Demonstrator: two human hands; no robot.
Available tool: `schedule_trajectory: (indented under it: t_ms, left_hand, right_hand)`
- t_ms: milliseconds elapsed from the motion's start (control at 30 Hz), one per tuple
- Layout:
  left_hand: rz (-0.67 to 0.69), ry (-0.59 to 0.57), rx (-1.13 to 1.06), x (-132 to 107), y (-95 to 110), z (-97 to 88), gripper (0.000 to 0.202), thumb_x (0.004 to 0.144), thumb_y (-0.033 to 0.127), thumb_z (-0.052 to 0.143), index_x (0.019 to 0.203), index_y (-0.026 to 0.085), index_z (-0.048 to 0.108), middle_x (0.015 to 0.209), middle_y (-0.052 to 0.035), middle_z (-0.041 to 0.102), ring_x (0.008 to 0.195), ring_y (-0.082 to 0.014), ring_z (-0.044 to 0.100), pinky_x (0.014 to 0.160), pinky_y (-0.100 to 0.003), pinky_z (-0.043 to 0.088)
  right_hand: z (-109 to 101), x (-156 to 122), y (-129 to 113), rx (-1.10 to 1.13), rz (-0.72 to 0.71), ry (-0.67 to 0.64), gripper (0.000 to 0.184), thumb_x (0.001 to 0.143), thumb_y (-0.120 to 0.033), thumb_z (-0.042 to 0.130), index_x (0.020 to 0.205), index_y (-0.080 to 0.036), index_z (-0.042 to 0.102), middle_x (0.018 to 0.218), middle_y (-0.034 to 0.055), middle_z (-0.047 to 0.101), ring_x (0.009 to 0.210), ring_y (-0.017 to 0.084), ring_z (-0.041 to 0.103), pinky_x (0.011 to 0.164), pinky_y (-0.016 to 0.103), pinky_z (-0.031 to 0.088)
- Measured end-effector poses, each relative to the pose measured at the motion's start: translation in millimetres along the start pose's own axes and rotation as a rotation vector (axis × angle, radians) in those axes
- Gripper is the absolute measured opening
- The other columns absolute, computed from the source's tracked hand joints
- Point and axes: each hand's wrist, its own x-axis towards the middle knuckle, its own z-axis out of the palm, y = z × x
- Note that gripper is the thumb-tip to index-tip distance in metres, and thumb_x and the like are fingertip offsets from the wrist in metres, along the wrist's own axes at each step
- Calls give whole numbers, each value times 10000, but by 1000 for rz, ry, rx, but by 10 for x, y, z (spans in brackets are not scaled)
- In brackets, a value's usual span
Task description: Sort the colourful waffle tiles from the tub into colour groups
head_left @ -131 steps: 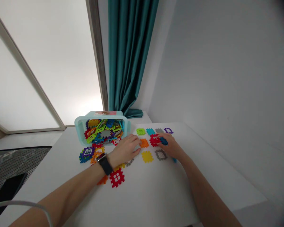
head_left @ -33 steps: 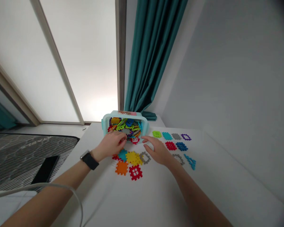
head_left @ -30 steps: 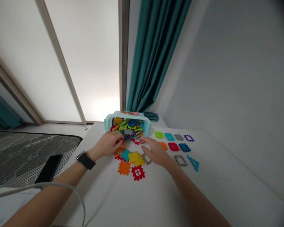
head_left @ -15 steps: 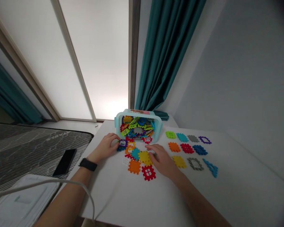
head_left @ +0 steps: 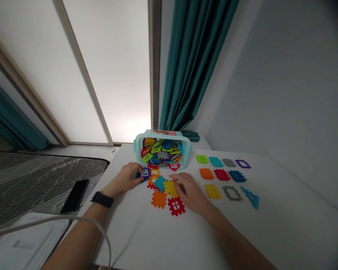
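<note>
- Far left, off the table, a black phone (head_left: 74,191) lies on the striped mat (head_left: 30,180). A white cable (head_left: 81,221) loops across the left arm.
- The left hand (head_left: 125,179) has a dark watch (head_left: 102,199) on its wrist. Its fingers are curled snug around the purple tile (head_left: 144,173) — the one with a little white window. The tile sits low on the table (head_left: 270,228), just in front of the tub.
- The tub (head_left: 137,144) lies on its side with its mouth toward the person. It is full of bright tiles, and a few spill out at the mouth.
- In front of it is a loose heap: a teal tile (head_left: 159,182), a yellow tile (head_left: 169,186), an orange tile (head_left: 159,199) and a red tile (head_left: 176,206). They touch or overlap.
- The right hand (head_left: 192,191) lies open and flat with its fingertips on the yellow tile. It holds nothing.
- To the right, tiles lie in neat rows, each one apart from the next. The green tile (head_left: 202,159) starts the back row and a blue piece (head_left: 250,197) ends the front one.
- The step in hand looks like getting one tile out of the heap. I think lifting the purple tile needs a straight-up pull, because its bumpy edge is right beside other tiles and could drag them.
- The table's left edge is close to the left wrist, so there is little room that way. There is lots of bare table near the person and past the rows — right up to the wall.
</note>
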Motion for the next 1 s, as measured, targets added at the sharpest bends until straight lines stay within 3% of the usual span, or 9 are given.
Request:
schedule_trajectory:
  t_ms: [167, 367, 467, 600, 667, 767, 900, 1000]
  left_hand:
    - [27, 65, -4, -18, 134, -105, 160, 852, 358, 615, 925, 225, 564, 988, -45, 658, 938, -226, 612, 886, -398, 500]
    - [171, 120, 33, 28, 433, 24, 247, 860, 397, 690, 1006, 234, 574, 1119, -63, 683, 1072, -250, 613, 968, -426, 455]
    - [285, 154, 57, 102, 632, 47, 229, 889, 401, 684, 995, 227, 580, 1158, -73, 686, 1091, -248, 609, 972, -421, 447]
    - [422, 225, 83, 240, 879, 14, 238, 898, 372, 690, 1044, 208, 598, 1161, -93, 690, 1087, -254, 608, 969, -432, 448]
    - [483, 233, 91, 305, 958, 40, 263, 894, 382, 697, 1056, 201, 597, 1138, -90, 701, 1073, -257, 611, 955, -433, 454]
    - [519, 258, 96, 356, 988, 172, 252, 916, 385, 669, 1074, 200, 604, 1160, -99, 698, 1051, -251, 619, 940, -430, 461]
    - [471, 417, 49, 325, 904, 411, 211, 930, 357, 653, 1055, 194, 606, 1156, -120, 691, 1049, -250, 628, 907, -426, 481]
    - [444, 445, 11, 269, 838, 514, 209, 924, 357, 662, 1048, 198, 605, 1155, -121, 693, 1029, -246, 636, 889, -422, 492]
  right_hand:
    - [5, 7, -58, 17, -3, 21, 285, 918, -136, 473, 1122, -257, 632, 985, 70, 693, 980, 254, 625, 901, 436, 508]
    - [23, 5, -51, 137, 100, 80, 329, 914, -170, 479, 1207, -256, 602, 1030, 63, 692, 993, 236, 631, 904, 408, 517]
    - [1, 31, -43, 311, 239, 146, 339, 943, -266, 484, 1274, -258, 555, 1034, 59, 684, 888, 205, 648, 795, 349, 537]
    - [-65, 86, -80, 671, 363, 225, 366, 940, -380, 541, 1286, -264, 527, 912, 14, 683, 908, 188, 652, 824, 310, 510]
    - [-101, 107, -115, 803, 413, 239, 394, 912, -415, 590, 1272, -261, 539, 833, -9, 664, 826, 173, 639, 765, 286, 502]
    - [-129, 120, -155, 931, 460, 239, 444, 861, -406, 665, 1265, -261, 550, 820, -15, 668, 753, 158, 615, 701, 270, 486]
    - [-90, 112, -145, 1056, 480, 231, 458, 803, -347, 733, 1229, -271, 582, 812, -22, 678, 765, 152, 613, 727, 269, 483]
    - [-41, 100, -125, 1093, 495, 210, 471, 772, -318, 763, 1213, -276, 600, 831, -20, 697, 781, 153, 623, 749, 275, 486]
